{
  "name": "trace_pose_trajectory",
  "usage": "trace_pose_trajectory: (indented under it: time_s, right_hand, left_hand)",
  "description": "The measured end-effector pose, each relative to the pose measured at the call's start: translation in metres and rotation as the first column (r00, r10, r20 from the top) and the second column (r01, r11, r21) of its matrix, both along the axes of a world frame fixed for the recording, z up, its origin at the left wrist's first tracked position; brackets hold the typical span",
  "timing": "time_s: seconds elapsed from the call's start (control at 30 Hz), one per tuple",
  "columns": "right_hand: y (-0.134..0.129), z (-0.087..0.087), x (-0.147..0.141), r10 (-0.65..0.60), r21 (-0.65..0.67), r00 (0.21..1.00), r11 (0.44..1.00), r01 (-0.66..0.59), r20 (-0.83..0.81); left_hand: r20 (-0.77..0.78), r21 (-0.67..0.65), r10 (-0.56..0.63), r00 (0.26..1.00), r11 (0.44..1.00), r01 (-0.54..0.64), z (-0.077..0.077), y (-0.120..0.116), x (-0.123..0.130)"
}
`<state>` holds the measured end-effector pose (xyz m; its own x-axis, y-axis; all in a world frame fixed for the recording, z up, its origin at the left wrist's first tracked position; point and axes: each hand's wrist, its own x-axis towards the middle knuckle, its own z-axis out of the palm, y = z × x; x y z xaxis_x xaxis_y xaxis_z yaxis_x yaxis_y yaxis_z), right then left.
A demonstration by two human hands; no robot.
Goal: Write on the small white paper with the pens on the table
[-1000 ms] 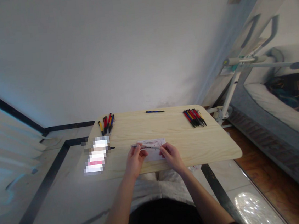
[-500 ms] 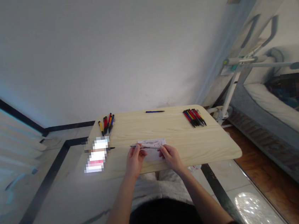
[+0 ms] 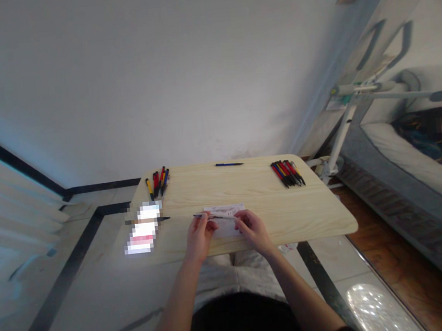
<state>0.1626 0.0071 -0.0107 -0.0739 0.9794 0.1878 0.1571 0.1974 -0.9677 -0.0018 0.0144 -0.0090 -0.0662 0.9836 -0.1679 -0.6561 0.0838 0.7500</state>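
Observation:
A slim pen lies level between my two hands over a white sheet of paper with dark marks on its upper part. My left hand pinches the pen near its dark end, thumb on top. My right hand has its thumb and fingers closed around the other end, hiding the tip. Beyond the paper, a blue pen rests near the table's far edge. One group of pens in red, blue, yellow and black is lined up at the right; a looser group of pens is at the left.
At the table's left side a bright, blurred-out phone-like rectangle lies beside or over another dark-tipped pen. A wall stands behind the table. To the right are a white metal frame and a couch or bed with a person on it.
My right hand's fingers have shifted slightly on the pen's end, with the knuckles a little higher. My left hand and the pens on the table stay put.

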Motion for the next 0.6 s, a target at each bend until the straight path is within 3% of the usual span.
trace_pose_trajectory:
  time_s: [0.6]
  right_hand:
    - [-0.0003, 0.0007, -0.0012, -0.029, 0.002, 0.992, 1.0, 0.029, 0.126]
  left_hand:
    - [-0.006, -0.005, -0.042, 0.999, 0.999, 0.042, 0.0, 0.0, -0.0008]
